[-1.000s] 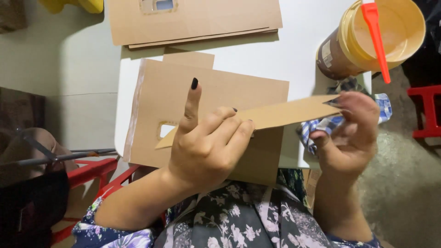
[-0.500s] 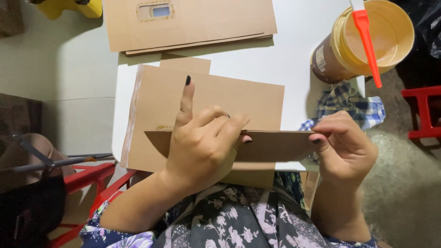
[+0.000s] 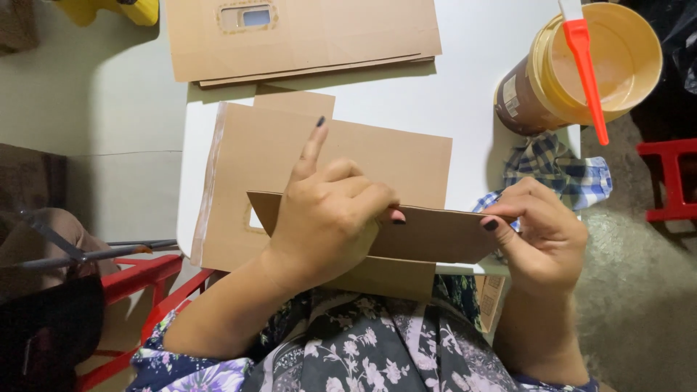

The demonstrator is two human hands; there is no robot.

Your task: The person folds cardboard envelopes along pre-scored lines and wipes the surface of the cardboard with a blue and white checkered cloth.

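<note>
Cardboard flap (image 3: 435, 234) runs left-right across frame centre, left hand (image 3: 330, 221) fingers clamped on its left part, right hand (image 3: 541, 236) fingers pinching its right end, above the counter (image 3: 472, 80).

1 view only, head-mounted, looking almost straight down from above the wearer's chest. Near range: both hands fill the lower centre, left hand (image 3: 327, 225) and right hand (image 3: 541, 243), with the floral clothing at the bottom edge. Far edge of the frame reaches across the white table (image 3: 472, 65) to the glue tub (image 3: 581, 69), top right. Floor shows on both flanks.
</note>
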